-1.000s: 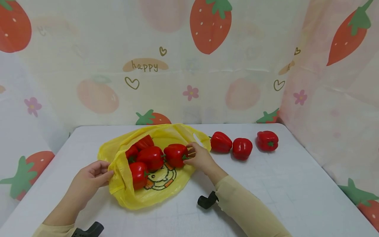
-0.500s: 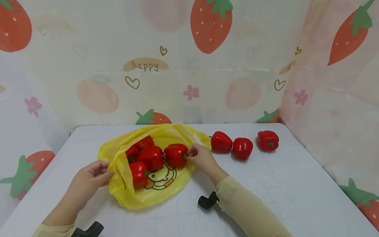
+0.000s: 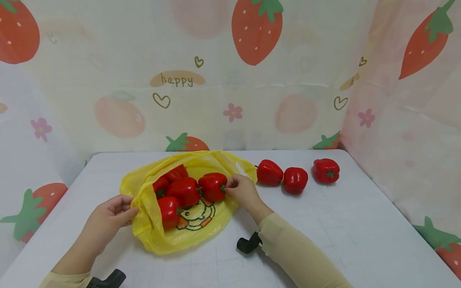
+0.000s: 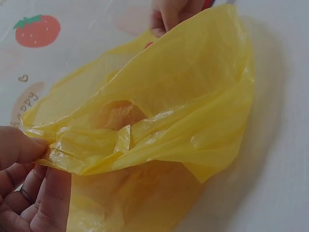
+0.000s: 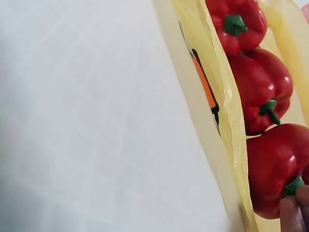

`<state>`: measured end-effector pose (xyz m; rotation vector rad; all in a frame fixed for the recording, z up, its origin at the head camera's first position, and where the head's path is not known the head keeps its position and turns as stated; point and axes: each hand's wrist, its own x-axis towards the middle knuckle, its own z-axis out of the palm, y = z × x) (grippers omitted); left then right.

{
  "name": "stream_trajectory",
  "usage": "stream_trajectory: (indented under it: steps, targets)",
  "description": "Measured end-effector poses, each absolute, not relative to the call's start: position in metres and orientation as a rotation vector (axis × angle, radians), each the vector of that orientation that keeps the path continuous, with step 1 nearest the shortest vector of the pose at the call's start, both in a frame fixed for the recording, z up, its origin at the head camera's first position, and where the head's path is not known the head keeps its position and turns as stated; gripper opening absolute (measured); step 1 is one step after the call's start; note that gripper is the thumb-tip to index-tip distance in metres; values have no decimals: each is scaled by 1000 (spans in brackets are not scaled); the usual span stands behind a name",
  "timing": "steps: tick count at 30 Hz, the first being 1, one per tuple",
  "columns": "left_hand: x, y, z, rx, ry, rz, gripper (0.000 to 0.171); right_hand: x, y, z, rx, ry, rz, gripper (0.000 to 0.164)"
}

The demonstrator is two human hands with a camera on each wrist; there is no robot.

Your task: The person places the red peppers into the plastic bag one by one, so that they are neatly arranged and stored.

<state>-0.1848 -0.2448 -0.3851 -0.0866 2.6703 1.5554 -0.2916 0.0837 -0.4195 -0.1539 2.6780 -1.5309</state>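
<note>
A yellow plastic bag (image 3: 169, 245) lies with its mouth held wide, and several red bell peppers (image 3: 183, 191) with green stems are inside. My left hand (image 3: 108, 218) pinches the bag's left rim between thumb and fingers, as the left wrist view also shows in the gathered film (image 4: 72, 150). At the right of the mouth, my right hand (image 3: 246, 194) pinches the green stem (image 5: 294, 186) of the rightmost bell pepper (image 3: 211, 186) in the bag. Part of the peppers at the left is hidden behind the bag's folded rim.
Outside the bag, to its right, are a bell pepper (image 3: 269, 173) close to the bag's handle, another bell pepper (image 3: 295, 181) beside it, and a third bell pepper (image 3: 325, 171) farther right. They lie on a white-covered table (image 3: 345, 232), backed by a strawberry-print curtain (image 3: 324, 48).
My right hand's fingers have drawn in onto the stem, and the pepper has shifted slightly left and deeper into the bag. The left hand has stayed at the rim.
</note>
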Motion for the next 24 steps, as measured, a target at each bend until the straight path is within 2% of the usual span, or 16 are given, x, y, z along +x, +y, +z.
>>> stream_trajectory:
  steps: [14, 24]
  targets:
    - [-184, -243, -384, -86, 2679, 1554, 44, -298, 72, -420, -115, 2695, -1537, 5]
    - [-184, -244, -384, -70, 2674, 1583, 43, -299, 67, -420, -133, 2679, -1545, 10]
